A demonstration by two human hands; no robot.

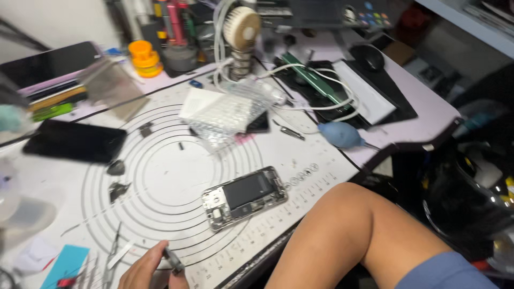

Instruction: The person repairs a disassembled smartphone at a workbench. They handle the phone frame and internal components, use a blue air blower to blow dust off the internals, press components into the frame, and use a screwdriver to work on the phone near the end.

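Bright, even light falls from overhead on the white mat point(160, 176), and shadows are soft and short. Motion blur smears the whole view, worst at the left edge and around the dark corner at right. Faint glare sits on the bubble wrap point(227, 115). Nothing is sharp.

Clear bubble-wrap pouch point(225, 115), black screen point(75, 141)

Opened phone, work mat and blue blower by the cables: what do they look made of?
Opened phone: seemingly metal frame, silvery edges glinting, dark battery and small parts exposed inside.
Work mat: probably silicone or rubber, matte white with printed rings and ruler marks.
Blue blower: likely soft rubber, a dull rounded bulb with a thin nozzle.
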